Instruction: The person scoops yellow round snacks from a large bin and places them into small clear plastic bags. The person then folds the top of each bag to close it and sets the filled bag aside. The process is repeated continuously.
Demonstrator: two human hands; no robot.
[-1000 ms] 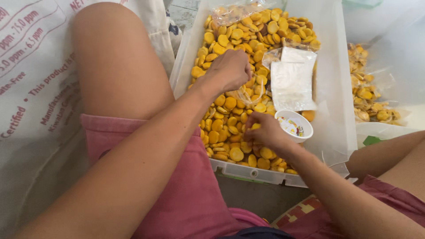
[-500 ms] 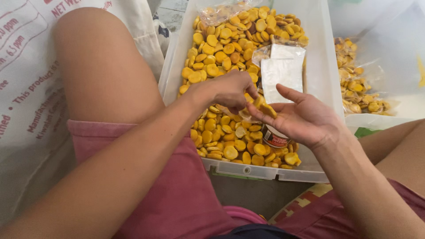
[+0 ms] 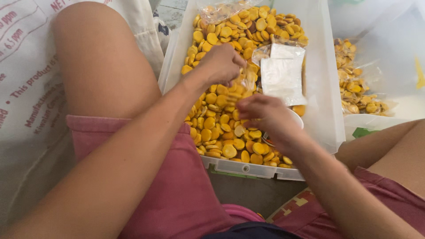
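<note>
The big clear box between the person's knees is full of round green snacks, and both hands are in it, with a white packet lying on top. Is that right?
Not quite: the snacks are yellow-orange, not green, as the head view shows. The rest holds: the clear box sits between the knees, the left hand and right hand are both in it, and a white packet lies on top.

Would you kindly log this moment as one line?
left hand: holds clear bag | right hand: on small cup | yellow discs in bin
</note>
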